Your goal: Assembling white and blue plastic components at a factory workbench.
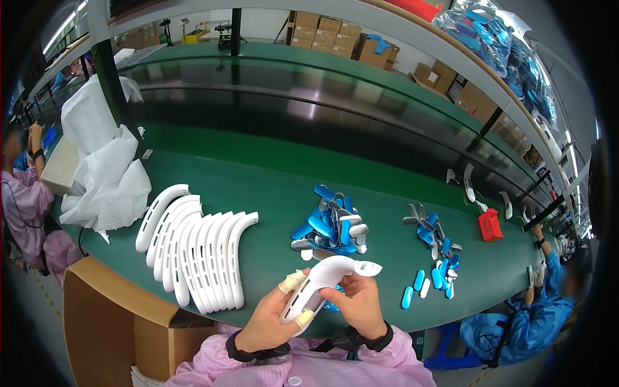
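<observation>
Both hands hold a white curved plastic shell [327, 273] with slots along its side, tilted above the near edge of the green table. My left hand [267, 320] is closed round its lower part; pale finger cots cover the thumb and a finger. My right hand [362, 304] grips the upper part, thumb on the inner side, below the rounded end. Something shiny blue [332, 304] shows between the hands; I cannot tell whether it is held. Left of them, several similar white shells [209, 258] lie side by side. Just beyond is a heap of blue and silver oval pieces [329, 222].
More blue and silver pieces [433, 232] lie to the right, near a red bin [490, 226]. White foam sheets [109, 174] are piled at left. An open cardboard box [103, 316] stands at lower left. Co-workers sit at left and right [538, 322]. A shelf rail [464, 55] spans overhead.
</observation>
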`<state>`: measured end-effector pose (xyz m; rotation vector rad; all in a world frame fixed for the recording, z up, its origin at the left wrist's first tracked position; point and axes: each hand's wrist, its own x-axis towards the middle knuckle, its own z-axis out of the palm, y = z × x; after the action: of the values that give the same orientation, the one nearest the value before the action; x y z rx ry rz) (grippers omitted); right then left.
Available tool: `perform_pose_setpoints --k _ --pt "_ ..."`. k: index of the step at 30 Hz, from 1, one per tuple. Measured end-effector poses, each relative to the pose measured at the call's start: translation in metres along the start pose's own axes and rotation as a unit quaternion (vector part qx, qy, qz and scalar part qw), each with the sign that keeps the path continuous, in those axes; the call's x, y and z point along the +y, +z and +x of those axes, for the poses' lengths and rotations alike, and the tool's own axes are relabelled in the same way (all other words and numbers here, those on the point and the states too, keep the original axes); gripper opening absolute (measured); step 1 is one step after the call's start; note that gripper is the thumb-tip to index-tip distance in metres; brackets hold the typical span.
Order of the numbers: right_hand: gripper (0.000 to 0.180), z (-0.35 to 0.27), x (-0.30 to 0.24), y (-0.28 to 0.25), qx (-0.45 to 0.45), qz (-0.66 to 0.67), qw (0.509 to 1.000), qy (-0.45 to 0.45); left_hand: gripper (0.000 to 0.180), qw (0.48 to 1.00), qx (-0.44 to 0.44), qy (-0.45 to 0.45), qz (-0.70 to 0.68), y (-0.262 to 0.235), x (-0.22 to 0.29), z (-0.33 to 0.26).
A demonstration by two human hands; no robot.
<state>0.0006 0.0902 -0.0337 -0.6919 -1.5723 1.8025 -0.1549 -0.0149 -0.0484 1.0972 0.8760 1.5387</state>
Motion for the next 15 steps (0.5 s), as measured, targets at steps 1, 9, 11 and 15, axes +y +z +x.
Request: perform_pose_setpoints --k 1,9,11,15 --pt "0.050 0.001 0.000 0.001 0.008 0.015 1.000 0.018 0.073 1.000 -0.007 -0.002 0.006 0.001 0.001 0.001" --pt "0.054 -0.001 -0.002 -0.001 -0.126 0.062 0.970 0.197 0.066 0.987 0.146 0.039 0.053 -0.004 -0.006 0.021" --pt "0.043 0.021 -0.010 -0.019 -0.030 0.041 0.983 0.175 0.059 0.908 0.145 0.026 0.392 -0.022 -0.002 0.016" --pt "0.034 0.082 -0.018 -0.084 0.056 -0.017 0.995 0.083 0.044 0.823 0.231 0.013 0.519 -0.037 0.008 0.008"
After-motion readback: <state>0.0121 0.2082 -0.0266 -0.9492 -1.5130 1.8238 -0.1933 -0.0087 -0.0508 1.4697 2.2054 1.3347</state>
